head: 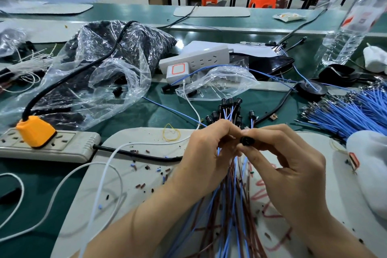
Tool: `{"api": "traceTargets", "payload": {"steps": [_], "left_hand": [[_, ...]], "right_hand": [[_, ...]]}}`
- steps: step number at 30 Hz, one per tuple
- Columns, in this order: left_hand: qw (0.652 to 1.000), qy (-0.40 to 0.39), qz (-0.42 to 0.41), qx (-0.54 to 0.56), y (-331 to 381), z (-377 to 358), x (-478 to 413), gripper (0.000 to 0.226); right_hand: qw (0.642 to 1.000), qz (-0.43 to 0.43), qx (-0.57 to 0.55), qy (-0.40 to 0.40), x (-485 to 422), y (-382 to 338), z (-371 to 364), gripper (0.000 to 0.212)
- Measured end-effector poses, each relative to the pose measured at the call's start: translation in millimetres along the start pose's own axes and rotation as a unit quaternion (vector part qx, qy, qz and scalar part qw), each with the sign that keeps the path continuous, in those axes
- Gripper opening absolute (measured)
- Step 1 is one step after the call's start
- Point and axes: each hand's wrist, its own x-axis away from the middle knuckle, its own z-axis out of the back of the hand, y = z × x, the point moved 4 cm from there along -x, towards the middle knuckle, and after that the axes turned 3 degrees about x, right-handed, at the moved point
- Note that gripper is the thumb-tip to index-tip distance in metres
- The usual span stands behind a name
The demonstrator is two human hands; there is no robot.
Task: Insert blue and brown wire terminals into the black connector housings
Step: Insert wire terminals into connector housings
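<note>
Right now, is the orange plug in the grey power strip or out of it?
In. The orange plug sits flush on the power strip, with no prongs showing.

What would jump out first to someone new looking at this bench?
At centre, the left hand grips a bundle of blue and brown wires while the right hand pinches a black connector housing. An orange plug stands out at left; loose blue wires pile at right.

No legible text, number or brand found. The bottle label carries red and white print, too blurred to read. The sachet shows coloured print, illegible. The white adapter bears an orange rounded-square outline, without characters. Red marker strokes on the mat form no readable word.
</note>
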Motion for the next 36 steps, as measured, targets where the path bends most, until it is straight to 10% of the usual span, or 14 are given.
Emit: {"api": "traceTargets", "payload": {"steps": [19, 36], "left_hand": [[0.994, 0.025, 0.050, 0.092, -2.4, -0.9, 3.1, 0.010], [0.997, 0.049, -0.041, 0.033, 12.5, 4.7, 1.9, 0.020]], "right_hand": [[0.989, -0.080, -0.054, 0.109, 5.7, 4.2, 1.6, 0.011], [0.992, -0.114, -0.043, 0.022, 5.2, 15.0, -9.4, 0.012]]}}
